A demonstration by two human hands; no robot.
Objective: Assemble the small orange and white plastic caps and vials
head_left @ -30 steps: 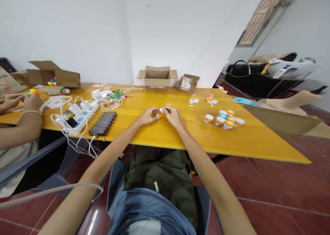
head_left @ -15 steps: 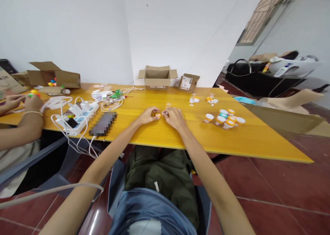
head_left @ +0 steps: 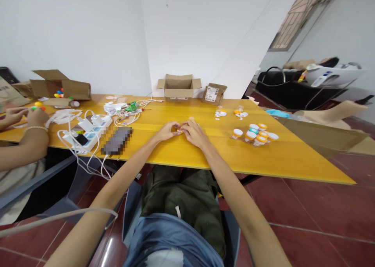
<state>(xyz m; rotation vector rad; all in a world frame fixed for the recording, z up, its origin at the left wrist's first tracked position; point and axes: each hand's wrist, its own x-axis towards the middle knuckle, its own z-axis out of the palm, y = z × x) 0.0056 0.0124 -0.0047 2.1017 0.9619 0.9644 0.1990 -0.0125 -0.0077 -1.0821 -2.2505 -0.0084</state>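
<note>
Between my hands, just above or on the yellow table (head_left: 164, 153), is a small orange cap (head_left: 181, 132) with white on it, mostly hidden by fingers. My left hand (head_left: 168, 131) curls around the cap's left side, thumb and fingers closed on it. My right hand (head_left: 193, 133) reaches over the cap from the right, its fingertips pinched together and touching it. Whatever those fingertips hold is too small and covered to make out. A pale round disc (head_left: 191, 118) lies on the table just beyond my right hand.
Several small clear jars (head_left: 260, 136) with orange, teal and white lids stand at right. Behind them lie piles of small white pieces (head_left: 221, 113). Cardboard boxes (head_left: 178, 91) line the wall. To the left are a power strip (head_left: 95, 136), a phone (head_left: 117, 141), cables and a co-worker's hands (head_left: 38, 118).
My right hand has moved left, bringing its fingertips from beside the orange cap onto it. My left hand has stayed in place around the cap.
</note>
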